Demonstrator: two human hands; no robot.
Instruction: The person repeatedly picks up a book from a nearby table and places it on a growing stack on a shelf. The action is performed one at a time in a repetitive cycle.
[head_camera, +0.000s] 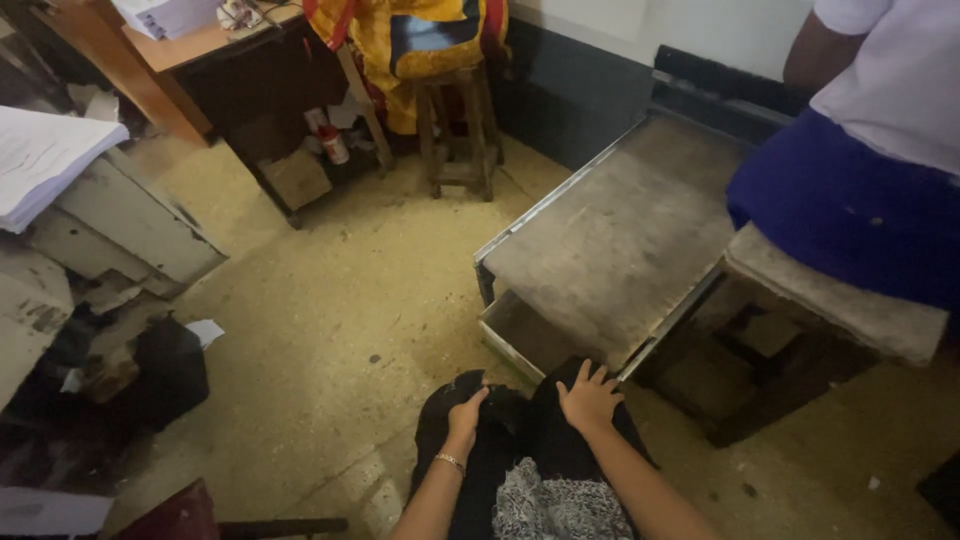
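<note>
A: Item one, the hands. State and place?

B: Left hand, near centre, bangle on the wrist, fingers curled and pinching a fold of the black cloth over the person's knees. Right hand, just to its right, fingers spread, palm down, resting flat on the same cloth at the knee. The two hands are apart, not joined.

A: Item two, the cloth itself?

B: Dark, draped across the lap at the near edge; a grey patterned patch lies below it between the forearms.

A: Item three, what stands nearest the hands?

B: A low grey metal table, worn top, running from just beyond the right hand toward the far right. Its near corner almost meets the right fingertips; whether they touch it, I cannot tell. An open drawer or tray shows beneath its near left edge.

A: Item four, right side?

B: Another person, seated, white top and blue garment, on a rough bench beside the table.

A: Item five, far and left?

B: Wooden stool at the far wall with a yellow patterned cloth hanging above it; a wooden desk to its left; stacked paper at the left edge. Speckled yellowish floor between.
</note>
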